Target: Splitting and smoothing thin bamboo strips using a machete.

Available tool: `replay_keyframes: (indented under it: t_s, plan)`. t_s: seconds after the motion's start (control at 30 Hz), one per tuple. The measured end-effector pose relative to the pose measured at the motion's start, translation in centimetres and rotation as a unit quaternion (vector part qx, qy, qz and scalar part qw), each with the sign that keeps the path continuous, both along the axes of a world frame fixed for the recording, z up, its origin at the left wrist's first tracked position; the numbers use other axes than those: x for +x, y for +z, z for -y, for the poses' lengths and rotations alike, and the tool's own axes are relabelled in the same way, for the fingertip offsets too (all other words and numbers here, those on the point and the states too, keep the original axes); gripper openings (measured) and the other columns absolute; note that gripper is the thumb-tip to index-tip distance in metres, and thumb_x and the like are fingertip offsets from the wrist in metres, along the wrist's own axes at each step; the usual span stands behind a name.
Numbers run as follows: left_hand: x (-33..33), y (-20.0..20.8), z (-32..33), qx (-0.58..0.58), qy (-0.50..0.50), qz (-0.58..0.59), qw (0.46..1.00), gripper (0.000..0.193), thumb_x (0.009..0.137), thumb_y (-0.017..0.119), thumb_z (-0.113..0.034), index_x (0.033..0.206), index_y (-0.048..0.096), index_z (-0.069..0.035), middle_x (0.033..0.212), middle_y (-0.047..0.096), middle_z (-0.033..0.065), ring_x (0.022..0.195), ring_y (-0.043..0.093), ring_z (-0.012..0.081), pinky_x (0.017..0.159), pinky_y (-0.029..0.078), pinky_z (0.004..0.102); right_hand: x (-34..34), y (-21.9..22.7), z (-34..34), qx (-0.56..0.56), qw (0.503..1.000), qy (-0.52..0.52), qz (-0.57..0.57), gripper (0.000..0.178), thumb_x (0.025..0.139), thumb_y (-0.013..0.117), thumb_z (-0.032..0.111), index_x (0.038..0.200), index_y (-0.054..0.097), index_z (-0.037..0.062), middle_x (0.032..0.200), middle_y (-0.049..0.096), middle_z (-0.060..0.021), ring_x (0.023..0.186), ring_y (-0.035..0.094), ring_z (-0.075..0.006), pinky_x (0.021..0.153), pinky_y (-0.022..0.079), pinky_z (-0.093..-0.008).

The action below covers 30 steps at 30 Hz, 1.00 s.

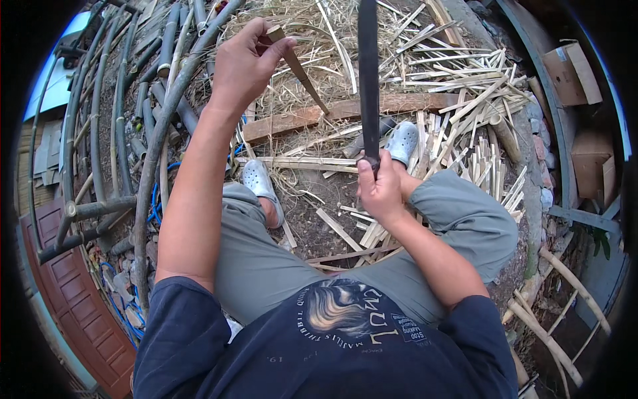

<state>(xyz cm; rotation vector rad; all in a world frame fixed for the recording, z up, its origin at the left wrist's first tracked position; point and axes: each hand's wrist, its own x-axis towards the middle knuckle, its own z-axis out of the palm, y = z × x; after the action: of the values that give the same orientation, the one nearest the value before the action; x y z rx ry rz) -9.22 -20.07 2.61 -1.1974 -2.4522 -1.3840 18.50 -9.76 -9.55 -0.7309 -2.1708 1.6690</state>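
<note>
My left hand (244,65) is raised at the upper left of centre, thumb and fingers pinching the top of a split bamboo strip (300,74). The strip slants down to the right, its lower tip at the wooden beam (412,103) on the ground. In my right hand (380,191) is the handle of a machete (369,73); its long dark blade points up and away from me. Blade and strip are apart. The beam lies crosswise beyond my feet, and the blade passes in front of it.
Split bamboo strips (465,73) lie heaped at the right, with shavings (312,40) beyond the beam. Bamboo poles (166,86) form a rack on the left, near a blue hose (156,203). Cardboard boxes (573,73) stand far right. Grey clogs (256,179) are on my feet.
</note>
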Motion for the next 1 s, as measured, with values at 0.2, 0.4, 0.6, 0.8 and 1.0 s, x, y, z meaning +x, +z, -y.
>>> replay_keyframes:
  t_s: [0.2,0.4,0.6,0.8,1.0]
  plan:
    - [0.2,-0.1,-0.3,-0.002,0.059,0.024,0.998,0.025,0.088,0.072,-0.03,0.089,0.066,-0.005,0.069,0.067,0.0012,0.063,0.056,0.0038,0.057,0.043,0.0226,0.9,-1.8,1.2,-0.112,0.951,0.07,0.28,0.037,0.097,0.053,0.037,0.103,0.052,0.0007,0.061,0.059,-0.0099,0.049,0.062,-0.0214,0.045,0.046,-0.0369]
    - [0.6,0.3,-0.5,0.0,0.057,0.007,0.998,0.028,0.088,0.071,-0.03,0.089,0.063,-0.003,0.072,0.068,0.0035,0.065,0.058,0.0066,0.06,0.046,0.0251,0.5,-1.4,-0.8,-0.056,0.995,0.023,0.082,0.03,0.097,0.057,0.03,0.1,0.051,0.0012,0.059,0.053,-0.0042,0.048,0.05,-0.0127,0.046,0.043,-0.0321]
    - [0.5,-0.3,-0.7,0.02,0.06,-0.004,0.998,0.026,0.089,0.07,-0.029,0.091,0.063,-0.004,0.071,0.066,0.0028,0.064,0.056,0.0072,0.059,0.044,0.0255,0.3,-1.8,0.1,0.045,0.985,0.063,0.155,0.032,0.098,0.056,0.031,0.102,0.05,0.0007,0.065,0.056,-0.0078,0.057,0.056,-0.0151,0.054,0.044,-0.0327]
    - [-0.9,0.1,0.3,-0.023,0.053,0.019,0.998,0.025,0.089,0.071,-0.028,0.093,0.063,-0.005,0.07,0.061,0.0005,0.062,0.051,0.0077,0.057,0.041,0.0253,1.0,-3.2,-0.3,-0.228,0.95,0.012,0.213,0.029,0.098,0.056,0.03,0.101,0.046,0.0036,0.062,0.051,-0.0005,0.043,0.049,-0.0109,0.036,0.044,-0.0292]
    - [0.4,3.2,0.3,-0.095,0.061,0.164,0.98,0.011,0.09,0.066,-0.013,0.09,0.06,-0.004,0.094,0.068,0.0133,0.095,0.064,0.0225,0.082,0.049,0.0382,-0.4,-0.4,-1.7,-0.098,0.994,0.042,-0.001,0.029,0.099,0.055,0.033,0.106,0.047,0.0059,0.066,0.054,-0.0016,0.047,0.05,-0.0086,0.043,0.041,-0.0244]
